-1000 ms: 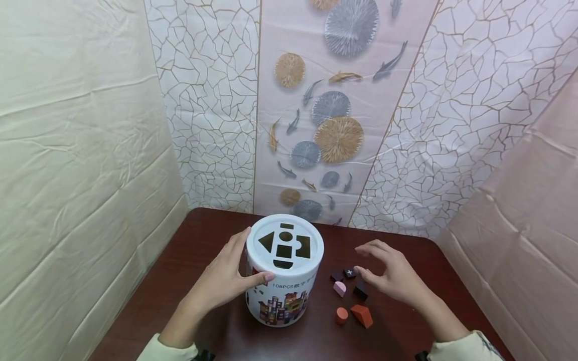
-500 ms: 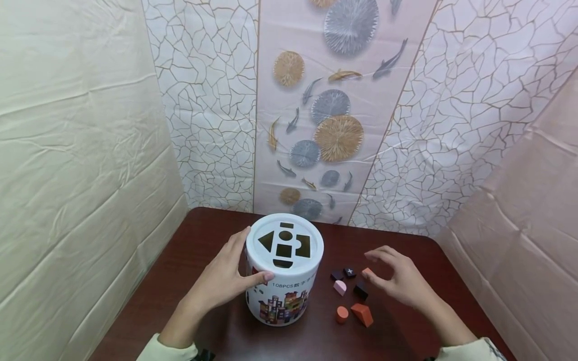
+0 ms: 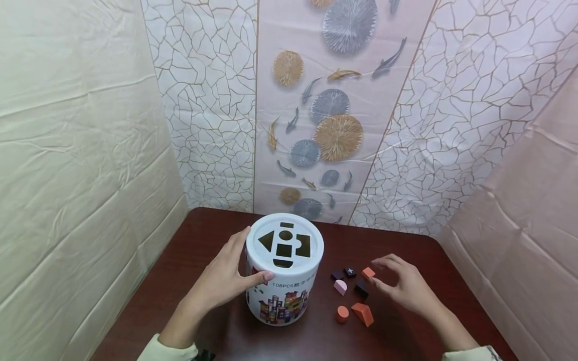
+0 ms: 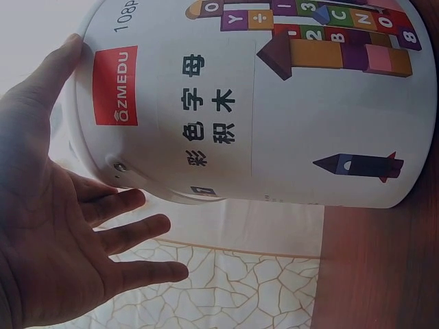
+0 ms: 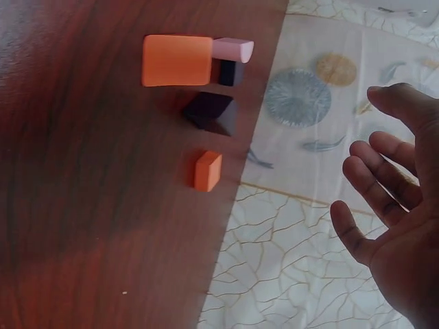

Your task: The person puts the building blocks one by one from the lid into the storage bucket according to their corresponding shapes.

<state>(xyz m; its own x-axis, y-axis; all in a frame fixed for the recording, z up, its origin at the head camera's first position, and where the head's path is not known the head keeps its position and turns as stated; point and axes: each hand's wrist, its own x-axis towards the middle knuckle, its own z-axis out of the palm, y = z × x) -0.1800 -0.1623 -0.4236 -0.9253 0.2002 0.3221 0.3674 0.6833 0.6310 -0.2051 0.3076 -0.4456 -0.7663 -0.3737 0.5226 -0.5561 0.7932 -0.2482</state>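
I'd ease the right hand [image 3: 408, 287], loose and holding nothing, clear without nudging the orange block [image 3: 368, 273] right of the tub [image 3: 283, 286], while the left hand [image 3: 224, 276] rests straight-fingered against its left side; since a half-second ago, the right has drawn farther from it, baring more block.
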